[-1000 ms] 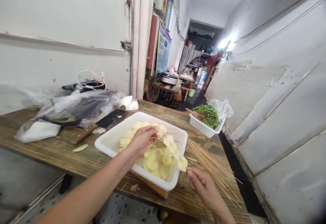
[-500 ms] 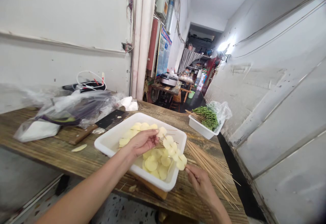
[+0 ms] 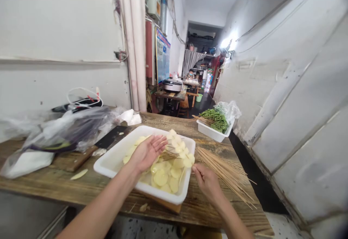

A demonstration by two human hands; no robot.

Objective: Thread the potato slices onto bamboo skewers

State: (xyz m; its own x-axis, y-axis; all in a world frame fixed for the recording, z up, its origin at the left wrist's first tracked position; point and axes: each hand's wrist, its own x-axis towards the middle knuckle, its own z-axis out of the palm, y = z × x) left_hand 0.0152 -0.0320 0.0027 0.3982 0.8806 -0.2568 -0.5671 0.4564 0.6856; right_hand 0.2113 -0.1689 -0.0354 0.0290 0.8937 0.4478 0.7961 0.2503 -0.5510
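Observation:
A white plastic tray [image 3: 114, 165] sits on the wooden table, heaped with thin pale potato slices [image 3: 160, 177]. My left hand [image 3: 148, 153] is open above the tray, palm up, its fingertips close to a bunch of bamboo skewers threaded with potato slices [image 3: 179, 151]. My right hand [image 3: 208, 182] stands just right of the tray, fingertips pinched on the skewers' blunt ends. A loose pile of bare bamboo skewers [image 3: 225, 173] lies on the table to the right of that hand.
A white tub of green peppercorn sprigs [image 3: 213, 130] stands at the far right of the table. To the left are a cleaver [image 3: 110, 137] on a wooden board [image 3: 73, 161] and a plastic bag [image 3: 70, 128]. The table's right side meets a white wall.
My left hand has opened and turned palm up, no longer curled over the slices. The skewered slices have shifted toward the tray's far side. The whole view has swung slightly left.

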